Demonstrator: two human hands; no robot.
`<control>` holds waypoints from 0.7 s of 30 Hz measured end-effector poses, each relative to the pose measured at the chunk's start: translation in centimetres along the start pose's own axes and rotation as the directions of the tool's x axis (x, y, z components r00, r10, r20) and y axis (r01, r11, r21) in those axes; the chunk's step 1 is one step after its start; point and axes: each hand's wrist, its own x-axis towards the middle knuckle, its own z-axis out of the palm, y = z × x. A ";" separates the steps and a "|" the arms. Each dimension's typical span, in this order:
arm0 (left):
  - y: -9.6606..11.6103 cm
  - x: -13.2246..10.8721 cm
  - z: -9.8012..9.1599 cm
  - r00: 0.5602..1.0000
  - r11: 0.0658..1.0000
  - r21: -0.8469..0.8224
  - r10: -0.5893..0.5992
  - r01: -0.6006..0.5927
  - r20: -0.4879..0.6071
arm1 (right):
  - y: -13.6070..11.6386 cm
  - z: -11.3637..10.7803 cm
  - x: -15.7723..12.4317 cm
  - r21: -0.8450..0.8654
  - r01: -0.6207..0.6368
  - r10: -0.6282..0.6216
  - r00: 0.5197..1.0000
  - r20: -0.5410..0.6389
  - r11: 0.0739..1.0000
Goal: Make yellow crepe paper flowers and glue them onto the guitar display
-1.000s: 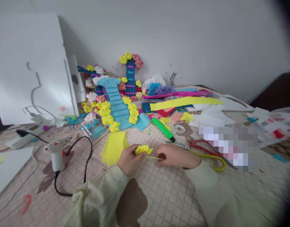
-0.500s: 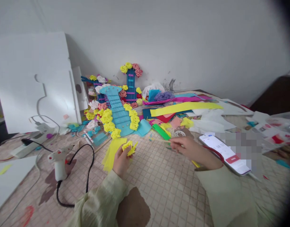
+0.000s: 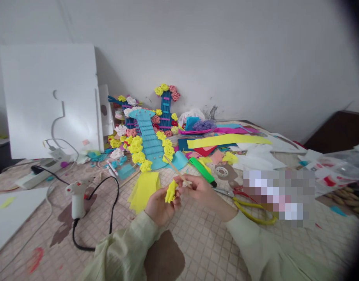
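Observation:
My left hand [image 3: 159, 208] is closed round a small crumpled yellow paper flower [image 3: 170, 192], held above the table. Close against it, my right hand [image 3: 201, 194] pinches a thin wooden stick [image 3: 176, 169] that slants up to the left, with a pale bit at its lower end by the fingers. Just left of my hands lie sheets of yellow crepe paper [image 3: 144, 190]. Behind them leans a light blue guitar-shaped piece [image 3: 150, 137], edged with yellow paper flowers [image 3: 135, 145]. A green utility knife [image 3: 201, 169] lies beyond my right hand.
A white glue gun [image 3: 78, 201] with a black cord stands at left near a power strip [image 3: 41, 174]. Scissors with yellow handles [image 3: 254, 216] lie at right, by a blurred patch. Coloured paper strips [image 3: 229, 140] and a plastic bag [image 3: 337, 164] fill the back and right.
My right hand has moved left from beside the utility knife, bringing the wooden stick to the yellow flower. My left hand has shifted slightly right, and the scissors are uncovered.

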 end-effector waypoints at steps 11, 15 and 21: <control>0.1 -0.2 -0.4 0.993 0.993 -0.055 -0.105 0.108 0.059 | -0.2 0.2 1.9 0.077 -0.078 0.070 0.992 0.109 0.994; 0.5 -0.2 -0.3 0.991 0.993 -0.029 -0.114 0.116 0.064 | -0.8 0.3 2.1 0.082 -0.061 0.047 0.985 0.167 0.995; 0.6 0.1 0.6 0.988 0.985 0.082 -0.156 0.154 0.017 | -1.1 -0.8 2.0 0.047 0.021 -0.030 0.980 0.197 0.999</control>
